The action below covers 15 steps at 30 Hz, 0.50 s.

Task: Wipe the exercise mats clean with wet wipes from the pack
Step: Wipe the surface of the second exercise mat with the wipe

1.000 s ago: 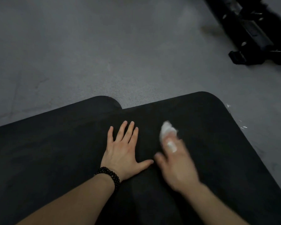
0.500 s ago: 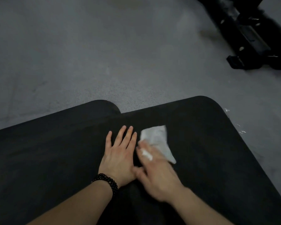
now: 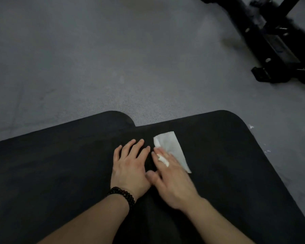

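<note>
Black equipment base [image 3: 278, 50], perhaps a bench frame, beyond mats [image 3: 236, 155].

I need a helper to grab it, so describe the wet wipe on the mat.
Find the black mat on the grey floor. Near its far edge, the wet wipe lies flat under the right hand. It is the only white thing there.

The mat [image 3: 60, 173] under the hands is matt black, foam-like and faintly grainy. The wipe [image 3: 173, 147] beneath the right hand's fingers is thin white cloth-like tissue, slightly creased. Beyond the hands, the floor [image 3: 113, 59] is rough, speckled grey, and the black frame [image 3: 271, 50] far right looks like dull painted metal.
</note>
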Each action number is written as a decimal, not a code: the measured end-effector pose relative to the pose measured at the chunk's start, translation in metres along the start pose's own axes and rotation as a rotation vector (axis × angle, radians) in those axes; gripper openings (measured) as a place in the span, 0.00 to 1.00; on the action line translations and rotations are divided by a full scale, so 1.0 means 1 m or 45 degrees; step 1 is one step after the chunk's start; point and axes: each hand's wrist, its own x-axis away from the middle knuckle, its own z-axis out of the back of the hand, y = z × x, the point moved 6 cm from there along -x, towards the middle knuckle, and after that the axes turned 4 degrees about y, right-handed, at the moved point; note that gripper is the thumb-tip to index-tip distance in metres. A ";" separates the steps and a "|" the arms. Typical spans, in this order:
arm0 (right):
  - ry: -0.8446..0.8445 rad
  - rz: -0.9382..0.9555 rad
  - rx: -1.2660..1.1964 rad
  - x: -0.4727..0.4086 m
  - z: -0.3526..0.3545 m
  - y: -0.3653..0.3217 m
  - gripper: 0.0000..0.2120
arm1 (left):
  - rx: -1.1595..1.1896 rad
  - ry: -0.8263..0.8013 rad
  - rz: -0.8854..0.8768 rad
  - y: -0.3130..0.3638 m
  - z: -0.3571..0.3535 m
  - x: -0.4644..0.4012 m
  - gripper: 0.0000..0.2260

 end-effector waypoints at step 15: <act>0.405 -0.253 -0.008 -0.027 0.057 0.057 0.30 | -0.077 0.118 -0.064 -0.001 0.006 -0.041 0.32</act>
